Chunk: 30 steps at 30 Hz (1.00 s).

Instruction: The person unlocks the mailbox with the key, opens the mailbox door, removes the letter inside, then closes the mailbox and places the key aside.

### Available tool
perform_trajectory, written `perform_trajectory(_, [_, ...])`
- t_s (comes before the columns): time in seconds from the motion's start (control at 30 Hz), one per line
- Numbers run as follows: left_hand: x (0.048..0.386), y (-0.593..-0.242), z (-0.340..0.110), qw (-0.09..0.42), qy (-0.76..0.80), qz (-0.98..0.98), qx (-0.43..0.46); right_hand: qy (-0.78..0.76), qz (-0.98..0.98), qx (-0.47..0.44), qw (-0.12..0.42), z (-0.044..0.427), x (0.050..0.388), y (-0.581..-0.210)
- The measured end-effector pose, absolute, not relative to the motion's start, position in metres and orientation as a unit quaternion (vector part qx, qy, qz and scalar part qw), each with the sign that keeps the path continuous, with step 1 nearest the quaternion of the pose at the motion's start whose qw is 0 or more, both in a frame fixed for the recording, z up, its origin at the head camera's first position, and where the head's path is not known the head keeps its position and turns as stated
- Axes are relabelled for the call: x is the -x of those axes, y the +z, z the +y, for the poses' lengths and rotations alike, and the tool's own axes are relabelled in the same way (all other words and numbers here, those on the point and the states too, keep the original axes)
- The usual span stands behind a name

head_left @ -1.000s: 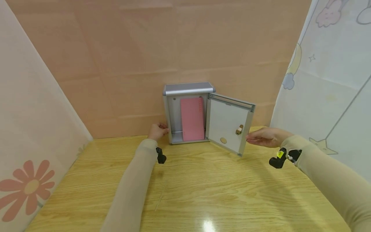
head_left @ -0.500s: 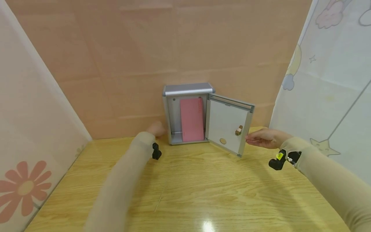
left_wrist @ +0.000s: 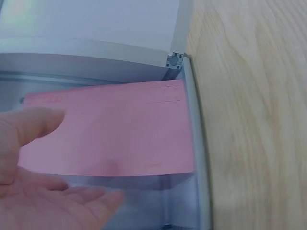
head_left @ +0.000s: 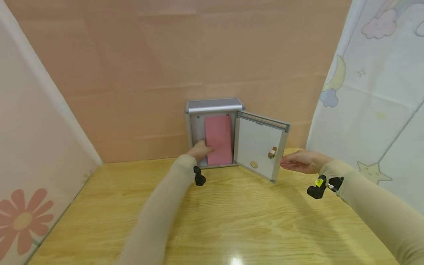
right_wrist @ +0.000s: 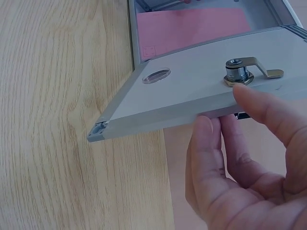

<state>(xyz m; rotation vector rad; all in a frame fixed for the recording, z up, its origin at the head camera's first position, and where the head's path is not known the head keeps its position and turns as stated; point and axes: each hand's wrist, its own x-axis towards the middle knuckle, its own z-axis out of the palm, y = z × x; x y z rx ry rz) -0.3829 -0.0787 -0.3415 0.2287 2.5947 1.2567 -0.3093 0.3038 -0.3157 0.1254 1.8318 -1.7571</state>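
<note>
By the desk's (head_left: 265,221) back edge, the envelope (head_left: 219,134) looks light and bendy, best pinched by its left side, with the left hand (head_left: 200,150) parted there, right hand (head_left: 303,162) pinching the door (head_left: 256,141).

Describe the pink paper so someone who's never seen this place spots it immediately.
On the wood-grain table stands a grey box, its white door open. Inside, the pink paper stands upright, with the left hand at its left edge. Its pink colour sets it apart from the grey box around it and the white door beside it.
</note>
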Motion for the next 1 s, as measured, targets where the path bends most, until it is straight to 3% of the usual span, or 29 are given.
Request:
perform_trajectory(0.33, [0.41, -0.371, -0.062, 0.062, 0.56, 0.824, -0.051, -0.656, 0.695, -0.043, 0.291, 0.305, 0.312, -0.314])
perform_trajectory(0.63, [0.397, -0.369, -0.056, -0.106, 0.518, 0.849, 0.017, -0.649, 0.699, -0.049, 0.296, 0.297, 0.317, -0.312])
perform_trajectory(1.0, [0.395, -0.371, -0.054, -0.185, 0.488, 0.853, 0.014, -0.668, 0.671, -0.018, 0.322, 0.304, 0.318, -0.313])
